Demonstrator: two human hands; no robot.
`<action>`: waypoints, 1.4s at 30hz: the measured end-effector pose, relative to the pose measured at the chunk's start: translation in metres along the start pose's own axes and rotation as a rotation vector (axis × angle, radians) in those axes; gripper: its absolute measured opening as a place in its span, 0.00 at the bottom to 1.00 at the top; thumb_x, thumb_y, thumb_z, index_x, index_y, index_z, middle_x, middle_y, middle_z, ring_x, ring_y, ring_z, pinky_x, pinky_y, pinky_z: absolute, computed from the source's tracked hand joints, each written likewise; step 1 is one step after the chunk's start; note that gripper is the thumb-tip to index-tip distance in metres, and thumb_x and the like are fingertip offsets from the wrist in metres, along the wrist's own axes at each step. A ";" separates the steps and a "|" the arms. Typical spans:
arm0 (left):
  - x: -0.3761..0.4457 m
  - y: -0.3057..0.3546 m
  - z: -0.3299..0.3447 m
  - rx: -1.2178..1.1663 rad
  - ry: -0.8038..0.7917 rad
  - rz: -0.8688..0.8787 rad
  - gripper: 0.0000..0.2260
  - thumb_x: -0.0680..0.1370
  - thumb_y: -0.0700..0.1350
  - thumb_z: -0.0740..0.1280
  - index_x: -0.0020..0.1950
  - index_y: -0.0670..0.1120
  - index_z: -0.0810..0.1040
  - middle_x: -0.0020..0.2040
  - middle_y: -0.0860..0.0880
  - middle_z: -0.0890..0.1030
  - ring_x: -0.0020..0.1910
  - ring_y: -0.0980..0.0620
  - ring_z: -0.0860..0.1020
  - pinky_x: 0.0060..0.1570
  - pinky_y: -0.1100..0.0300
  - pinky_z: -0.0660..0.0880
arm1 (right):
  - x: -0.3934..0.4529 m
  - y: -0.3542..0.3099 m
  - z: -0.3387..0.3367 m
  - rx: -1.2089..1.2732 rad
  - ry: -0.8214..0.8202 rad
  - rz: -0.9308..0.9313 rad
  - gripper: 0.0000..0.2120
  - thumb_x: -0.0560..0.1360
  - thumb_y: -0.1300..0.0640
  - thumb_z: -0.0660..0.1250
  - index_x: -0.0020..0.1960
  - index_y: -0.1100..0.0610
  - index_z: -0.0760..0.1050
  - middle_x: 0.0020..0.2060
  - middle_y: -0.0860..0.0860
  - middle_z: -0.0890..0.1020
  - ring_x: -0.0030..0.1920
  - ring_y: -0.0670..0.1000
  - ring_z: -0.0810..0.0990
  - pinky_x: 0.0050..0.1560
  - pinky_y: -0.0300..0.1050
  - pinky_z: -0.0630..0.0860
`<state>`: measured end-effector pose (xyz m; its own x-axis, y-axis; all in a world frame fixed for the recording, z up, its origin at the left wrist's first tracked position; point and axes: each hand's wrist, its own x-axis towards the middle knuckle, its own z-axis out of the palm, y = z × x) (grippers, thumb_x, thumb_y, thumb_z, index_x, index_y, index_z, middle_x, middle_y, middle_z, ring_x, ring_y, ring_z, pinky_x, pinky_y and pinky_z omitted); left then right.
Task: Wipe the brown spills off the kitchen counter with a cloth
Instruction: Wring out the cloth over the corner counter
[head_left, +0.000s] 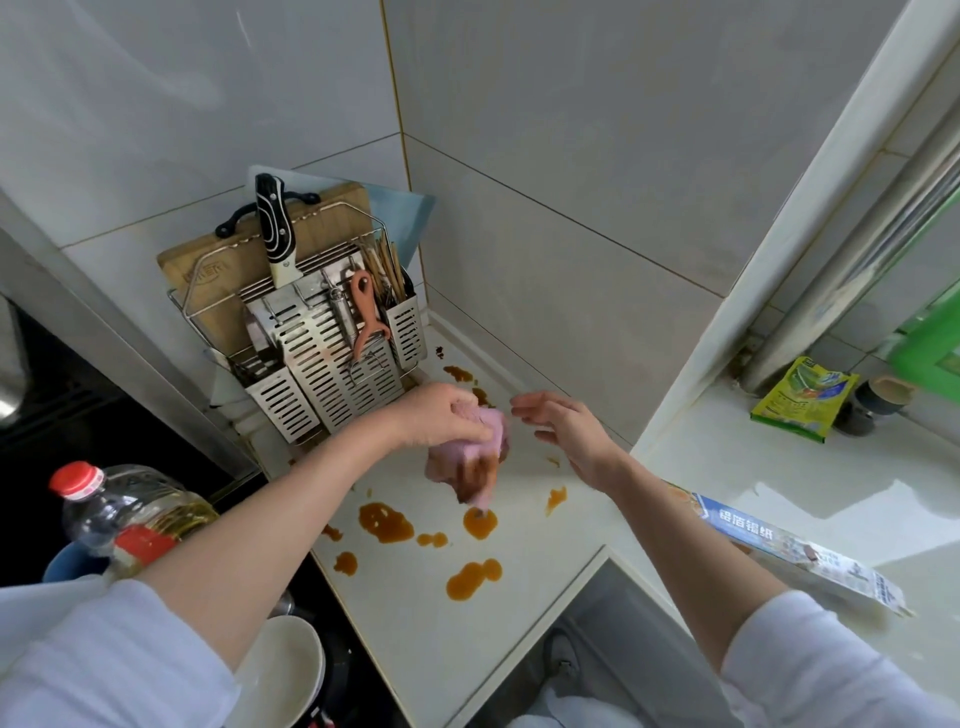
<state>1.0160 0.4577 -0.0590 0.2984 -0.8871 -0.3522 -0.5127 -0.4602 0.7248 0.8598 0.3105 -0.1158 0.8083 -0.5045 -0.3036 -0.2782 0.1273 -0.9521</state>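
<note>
White desk (415, 613) in a grey-tiled kitchen corner, spattered with brown spills (385, 522).

The left hand (436, 415) grips a pink, brown-stained cloth (480, 462) hanging above the puddles; the right hand (569, 434) hovers beside it, fingers (524, 413) spread and holding nothing. A steel knife rack (332, 358) stands in the corner, an oil bottle (124, 514) at left, a foil box (800, 556) at right.

One cloth (480, 457), one bottle (122, 514), two hands (441, 415).

Single head-worn view looks steeply down, close over the counter (426, 613).
</note>
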 end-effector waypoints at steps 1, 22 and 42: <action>0.002 0.004 -0.001 0.128 0.007 0.004 0.14 0.73 0.49 0.74 0.35 0.50 0.70 0.35 0.54 0.73 0.35 0.55 0.72 0.39 0.60 0.70 | -0.003 0.001 0.003 0.016 -0.034 -0.022 0.15 0.75 0.52 0.61 0.58 0.46 0.80 0.59 0.45 0.82 0.63 0.47 0.76 0.65 0.47 0.69; 0.031 -0.056 0.040 -0.391 0.202 -0.265 0.25 0.72 0.34 0.74 0.65 0.51 0.73 0.54 0.46 0.83 0.51 0.51 0.81 0.54 0.54 0.80 | 0.009 0.047 0.027 0.495 -0.266 0.277 0.17 0.75 0.66 0.68 0.63 0.68 0.72 0.51 0.65 0.82 0.44 0.59 0.85 0.39 0.47 0.82; 0.084 -0.128 0.030 -0.070 0.322 -0.444 0.20 0.79 0.45 0.69 0.70 0.51 0.73 0.69 0.51 0.75 0.66 0.52 0.74 0.63 0.57 0.73 | 0.139 0.036 -0.010 -0.481 0.135 -0.008 0.08 0.77 0.62 0.64 0.44 0.67 0.76 0.29 0.60 0.79 0.25 0.56 0.77 0.23 0.42 0.74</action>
<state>1.0823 0.4406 -0.1994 0.7103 -0.5478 -0.4421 -0.2301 -0.7742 0.5896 0.9569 0.2361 -0.1921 0.7456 -0.6141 -0.2589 -0.5062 -0.2692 -0.8193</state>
